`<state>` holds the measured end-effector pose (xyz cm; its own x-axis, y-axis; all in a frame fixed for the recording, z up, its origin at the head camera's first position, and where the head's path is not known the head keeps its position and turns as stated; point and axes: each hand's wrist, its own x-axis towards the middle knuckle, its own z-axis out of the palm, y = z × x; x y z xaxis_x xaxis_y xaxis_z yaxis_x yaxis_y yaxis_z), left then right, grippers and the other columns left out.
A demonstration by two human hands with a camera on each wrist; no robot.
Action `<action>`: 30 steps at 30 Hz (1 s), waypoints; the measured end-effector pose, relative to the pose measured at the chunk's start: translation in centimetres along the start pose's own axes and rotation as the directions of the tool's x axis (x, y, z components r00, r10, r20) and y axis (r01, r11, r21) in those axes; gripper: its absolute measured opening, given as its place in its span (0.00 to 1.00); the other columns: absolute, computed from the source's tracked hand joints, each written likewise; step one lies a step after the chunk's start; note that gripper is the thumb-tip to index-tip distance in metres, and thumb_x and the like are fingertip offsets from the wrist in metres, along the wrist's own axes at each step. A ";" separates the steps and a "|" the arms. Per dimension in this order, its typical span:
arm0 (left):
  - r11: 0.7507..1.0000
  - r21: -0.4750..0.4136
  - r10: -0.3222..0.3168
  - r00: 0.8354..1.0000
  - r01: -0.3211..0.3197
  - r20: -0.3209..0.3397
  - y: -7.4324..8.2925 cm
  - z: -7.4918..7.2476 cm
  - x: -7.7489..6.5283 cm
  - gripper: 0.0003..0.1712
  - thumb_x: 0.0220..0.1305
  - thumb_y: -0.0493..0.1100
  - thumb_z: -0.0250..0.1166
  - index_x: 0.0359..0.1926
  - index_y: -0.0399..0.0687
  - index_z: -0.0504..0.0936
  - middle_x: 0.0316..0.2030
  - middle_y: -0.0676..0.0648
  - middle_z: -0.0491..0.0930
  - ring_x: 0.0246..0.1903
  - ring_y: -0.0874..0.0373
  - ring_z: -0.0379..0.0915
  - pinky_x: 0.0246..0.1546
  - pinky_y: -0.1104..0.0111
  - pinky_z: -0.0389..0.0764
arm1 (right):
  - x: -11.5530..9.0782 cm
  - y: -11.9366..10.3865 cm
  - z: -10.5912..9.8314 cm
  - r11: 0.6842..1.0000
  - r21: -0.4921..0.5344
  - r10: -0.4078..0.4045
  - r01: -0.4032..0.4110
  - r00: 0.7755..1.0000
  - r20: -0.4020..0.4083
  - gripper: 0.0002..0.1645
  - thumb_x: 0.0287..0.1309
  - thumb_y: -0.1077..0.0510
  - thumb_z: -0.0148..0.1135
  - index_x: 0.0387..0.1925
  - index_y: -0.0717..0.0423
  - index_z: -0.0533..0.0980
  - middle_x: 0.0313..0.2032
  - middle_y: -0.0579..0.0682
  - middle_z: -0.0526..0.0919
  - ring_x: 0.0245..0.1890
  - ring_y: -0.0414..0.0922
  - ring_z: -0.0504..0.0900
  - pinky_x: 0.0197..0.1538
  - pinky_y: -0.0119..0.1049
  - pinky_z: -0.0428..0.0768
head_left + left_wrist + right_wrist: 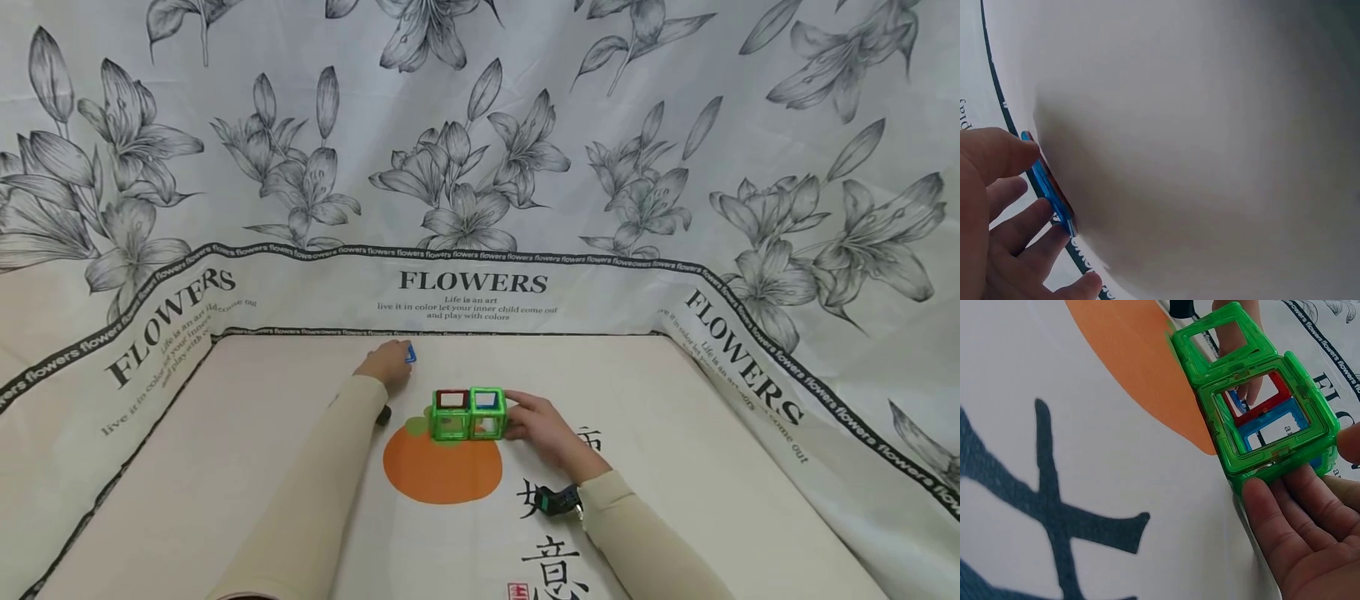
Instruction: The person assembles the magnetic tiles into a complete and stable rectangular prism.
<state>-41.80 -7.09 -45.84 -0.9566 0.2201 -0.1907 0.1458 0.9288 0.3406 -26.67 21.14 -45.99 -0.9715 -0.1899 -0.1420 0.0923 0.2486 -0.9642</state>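
Note:
My left hand (pixel 386 363) is toward the back of the table, pinching a blue magnetic tile (pixel 410 353) between thumb and fingers. In the left wrist view a red edge shows along the blue tile (pixel 1047 181), so a red tile may lie against it. Nearer the middle, my right hand (pixel 546 425) grips the right end of a two-cube structure of magnetic tiles (pixel 470 421). Its frames are mostly green, with a red and a blue square on top. The right wrist view shows the thumb on one side of the green structure (pixel 1225 440) and the fingers on another.
A white table cover (pixel 660 467) carries a printed orange fruit (pixel 442 471) and black characters (pixel 553 562). Flower-printed cloth (pixel 472 292) rises at the back and both sides. A black wrist device (pixel 558 500) sits at the right wrist.

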 end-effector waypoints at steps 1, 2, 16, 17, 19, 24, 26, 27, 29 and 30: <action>1.000 0.000 -0.001 1.000 0.001 -0.003 0.1 -0.1 -0.2 0.33 0.70 0.44 0.52 0.74 0.46 0.56 0.72 0.40 0.59 0.72 0.42 0.54 0.73 0.46 0.52 | 0.0 -0.1 0.0 1.000 0.001 0.000 0.000 1.000 -0.001 0.31 0.66 0.59 0.49 0.70 0.57 0.63 0.50 0.62 0.83 0.41 0.49 0.85 0.50 0.43 0.84; 1.000 0.002 -0.005 1.000 0.005 -0.006 0.2 -0.2 -0.3 0.33 0.70 0.44 0.52 0.74 0.47 0.57 0.72 0.40 0.59 0.71 0.42 0.54 0.72 0.46 0.53 | -0.1 -0.1 0.0 1.000 0.003 -0.001 0.001 1.000 -0.002 0.31 0.66 0.59 0.49 0.70 0.58 0.63 0.50 0.62 0.83 0.41 0.49 0.85 0.50 0.43 0.84; 0.990 0.140 0.028 0.999 -0.022 -0.037 0.0 -0.3 -0.2 0.31 0.56 0.46 0.65 0.60 0.39 0.73 0.50 0.40 0.76 0.50 0.44 0.72 0.59 0.47 0.72 | -0.1 0.0 -0.1 1.000 0.007 -0.005 0.005 1.000 -0.003 0.32 0.65 0.59 0.49 0.70 0.58 0.63 0.49 0.62 0.83 0.40 0.47 0.85 0.49 0.42 0.84; 0.991 0.133 0.021 0.999 -0.016 -0.034 -0.1 -0.3 -0.4 0.31 0.55 0.47 0.67 0.59 0.39 0.73 0.49 0.41 0.76 0.48 0.45 0.72 0.58 0.47 0.73 | -0.1 0.0 0.0 1.000 0.003 -0.006 0.006 1.000 -0.005 0.32 0.65 0.59 0.49 0.70 0.58 0.62 0.49 0.62 0.83 0.40 0.47 0.85 0.48 0.42 0.84; 0.993 0.119 0.003 1.000 0.000 -0.026 -0.2 -0.4 -0.6 0.31 0.53 0.48 0.67 0.58 0.40 0.74 0.46 0.42 0.76 0.46 0.45 0.71 0.56 0.48 0.75 | -0.1 -0.1 0.0 1.000 -0.001 -0.004 0.004 1.000 -0.012 0.32 0.64 0.59 0.50 0.70 0.58 0.63 0.48 0.62 0.83 0.39 0.47 0.85 0.48 0.42 0.84; 0.994 0.102 -0.027 1.000 0.027 -0.003 -0.3 -0.6 -1.0 0.36 0.50 0.49 0.69 0.59 0.39 0.71 0.47 0.41 0.74 0.45 0.46 0.71 0.53 0.49 0.76 | 0.0 -0.1 0.0 1.000 -0.009 -0.003 0.003 1.000 -0.026 0.32 0.64 0.59 0.50 0.69 0.57 0.63 0.49 0.62 0.83 0.39 0.47 0.85 0.48 0.41 0.84; 0.995 0.096 -0.041 0.999 0.040 0.009 -0.3 -0.8 -1.1 0.38 0.49 0.50 0.70 0.59 0.38 0.70 0.47 0.40 0.74 0.45 0.46 0.71 0.54 0.49 0.77 | 0.1 -0.1 0.1 1.000 -0.010 -0.006 0.006 1.000 -0.024 0.31 0.64 0.59 0.49 0.69 0.58 0.63 0.49 0.62 0.83 0.40 0.48 0.84 0.48 0.42 0.84; 0.995 0.088 -0.051 0.999 0.049 0.017 -0.4 -0.8 -1.2 0.38 0.48 0.50 0.70 0.59 0.38 0.70 0.47 0.40 0.75 0.45 0.46 0.71 0.53 0.50 0.77 | 0.1 0.0 0.1 1.000 -0.014 -0.010 0.009 1.000 -0.022 0.31 0.65 0.59 0.49 0.69 0.58 0.63 0.50 0.62 0.83 0.40 0.48 0.85 0.48 0.42 0.84; 0.996 0.073 -0.061 0.998 0.059 0.032 -0.4 -0.9 -1.3 0.38 0.48 0.50 0.70 0.58 0.37 0.70 0.47 0.39 0.75 0.44 0.46 0.71 0.52 0.50 0.78 | 0.1 0.0 0.0 1.000 -0.013 -0.005 0.005 1.000 -0.020 0.31 0.65 0.59 0.49 0.69 0.58 0.64 0.50 0.62 0.82 0.41 0.48 0.84 0.48 0.42 0.84; 0.996 0.066 -0.066 0.997 0.063 0.039 -0.5 -0.9 -1.4 0.38 0.47 0.50 0.71 0.58 0.37 0.70 0.47 0.39 0.75 0.44 0.46 0.71 0.50 0.52 0.78 | 0.0 0.0 0.0 1.000 -0.008 0.002 -0.002 1.000 -0.022 0.31 0.65 0.58 0.50 0.69 0.57 0.64 0.50 0.62 0.82 0.42 0.48 0.84 0.48 0.41 0.84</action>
<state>-40.82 -8.12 -44.88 -0.9536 0.1699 -0.2486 0.1013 0.9586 0.2663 -26.71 21.11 -46.01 -0.9758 -0.1687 -0.1392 0.0928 0.2569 -0.9620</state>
